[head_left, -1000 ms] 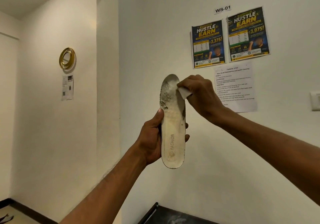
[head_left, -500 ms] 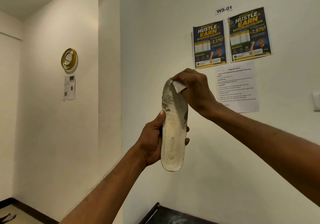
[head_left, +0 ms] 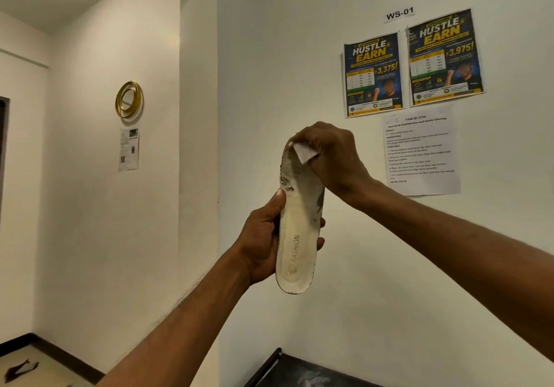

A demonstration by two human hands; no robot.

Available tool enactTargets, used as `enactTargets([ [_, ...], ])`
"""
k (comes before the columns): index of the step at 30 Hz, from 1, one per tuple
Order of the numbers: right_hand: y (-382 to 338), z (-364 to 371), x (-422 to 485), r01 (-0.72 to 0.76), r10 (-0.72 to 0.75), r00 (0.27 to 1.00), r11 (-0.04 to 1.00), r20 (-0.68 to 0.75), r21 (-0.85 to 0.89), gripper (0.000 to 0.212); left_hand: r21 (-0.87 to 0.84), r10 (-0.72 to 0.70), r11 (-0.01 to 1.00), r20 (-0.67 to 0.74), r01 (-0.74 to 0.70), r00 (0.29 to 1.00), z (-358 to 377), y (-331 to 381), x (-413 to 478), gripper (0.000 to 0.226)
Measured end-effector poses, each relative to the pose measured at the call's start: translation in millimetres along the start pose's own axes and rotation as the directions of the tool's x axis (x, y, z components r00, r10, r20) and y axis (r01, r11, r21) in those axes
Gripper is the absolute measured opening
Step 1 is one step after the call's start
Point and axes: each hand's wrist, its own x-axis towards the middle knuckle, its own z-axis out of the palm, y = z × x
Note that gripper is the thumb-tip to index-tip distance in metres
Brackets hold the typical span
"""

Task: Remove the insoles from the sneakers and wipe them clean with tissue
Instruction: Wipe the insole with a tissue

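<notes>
head view, nearest first: two bare forearms reach up from the lower edge. the left hand [head_left: 261, 241] grips a white insole [head_left: 299, 236] round its lower half, thumb along the left edge and fingertips showing past the right edge. it holds the insole upright in the air, heel end down, with the printed word "fashion" facing the camera. the toe end is grey and flaked with dirt. the right hand [head_left: 334, 158] comes over the top of the insole, fingers curled and pinching a small folded piece of white tissue [head_left: 304, 152] that lies against the toe end. low in the frame sits the corner of a dark surface [head_left: 299, 370]. on the pale wall behind hang a left poster [head_left: 373, 74] and a right poster [head_left: 445, 56], both reading "hustle & earn", with a ws-01 label [head_left: 399, 14] above and a printed task sheet [head_left: 422, 152] below. farther left, a gold ring ornament [head_left: 129, 99] hangs above a small paper notice [head_left: 129, 149].
</notes>
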Motion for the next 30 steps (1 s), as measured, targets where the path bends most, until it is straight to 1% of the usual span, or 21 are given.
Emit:
enactTargets([
  [1,-2.9,1.1,-2.3,0.023,-0.024,0.999,1.000,0.038,0.011,0.022,-0.003,0.004,1.000,0.001,-0.004,1.000,-0.5,-0.4,0.6,0.062],
  [3,-11.8,6.3,-11.2,0.116,-0.120,0.979,0.993,0.166,0.038,0.024,-0.034,0.029,0.999,-0.009,-0.030,1.000,-3.0,0.2,2.4,0.061],
  [4,-13.7,8.3,-13.8,0.125,-0.132,0.974,0.991,0.184,0.049,0.024,-0.049,0.042,0.998,-0.015,-0.043,0.999,-4.0,2.4,3.1,0.061],
  [7,-11.9,6.7,-14.5,-0.005,-0.001,0.999,0.995,0.053,0.098,0.022,-0.030,0.061,0.998,-0.032,-0.062,0.998,-3.2,8.2,4.0,0.062],
  [8,-14.0,6.5,-16.2,-0.014,0.008,0.999,0.993,0.049,0.121,0.021,-0.034,0.071,0.997,-0.039,-0.072,0.997,-2.3,9.2,4.1,0.061],
  [11,-26.6,11.7,-24.9,0.048,-0.080,0.981,0.983,0.178,0.179,0.021,-0.095,0.140,0.985,-0.080,-0.147,0.987,-3.7,10.8,6.1,0.053],
  [12,-27.7,13.2,-24.8,0.046,-0.080,0.980,0.982,0.184,0.185,0.020,-0.109,0.157,0.980,-0.093,-0.167,0.983,-4.9,11.9,5.9,0.052],
  [15,-25.4,13.9,-22.4,-0.034,0.019,0.996,0.984,0.086,0.177,0.023,-0.128,0.164,0.976,-0.101,-0.177,0.981,-3.0,13.0,5.6,0.052],
  [16,-27.9,14.8,-24.0,-0.038,0.021,0.996,0.982,0.090,0.186,0.024,-0.134,0.173,0.973,-0.102,-0.186,0.980,-1.8,13.5,5.6,0.050],
  [19,-37.4,17.1,-32.6,0.003,-0.045,0.983,0.974,0.179,0.227,0.024,-0.140,0.216,0.962,-0.128,-0.233,0.968,-1.3,16.8,5.5,0.047],
  [20,-36.7,16.6,-33.0,-0.013,-0.027,0.984,0.974,0.177,0.224,0.025,-0.148,0.215,0.961,-0.130,-0.233,0.968,-1.0,18.2,5.1,0.050],
  [22,-34.9,15.8,-33.4,-0.065,0.037,0.991,0.972,0.129,0.224,0.024,-0.143,0.206,0.964,-0.136,-0.225,0.969,-0.7,20.0,4.9,0.057],
  [23,-35.8,16.6,-35.0,-0.065,0.037,0.992,0.969,0.121,0.237,0.023,-0.125,0.210,0.965,-0.149,-0.229,0.966,-1.0,20.5,4.8,0.058],
  [26,-44.8,21.7,-43.3,0.020,-0.077,0.979,0.958,0.189,0.286,0.021,-0.104,0.221,0.965,-0.188,-0.243,0.957,-1.9,22.6,2.7,0.060],
  [27,-46.4,22.8,-44.8,0.019,-0.080,0.977,0.956,0.198,0.292,0.021,-0.100,0.220,0.965,-0.198,-0.243,0.955,-2.2,23.4,2.5,0.061],
  [29,-47.1,24.8,-46.6,-0.027,-0.024,0.985,0.957,0.170,0.290,0.022,-0.104,0.215,0.965,-0.207,-0.240,0.954,-4.2,23.9,3.3,0.061],
  [30,-49.2,26.8,-48.5,-0.027,-0.020,0.987,0.957,0.159,0.288,0.022,-0.104,0.210,0.966,-0.215,-0.236,0.954,-5.7,24.1,3.7,0.061],
])
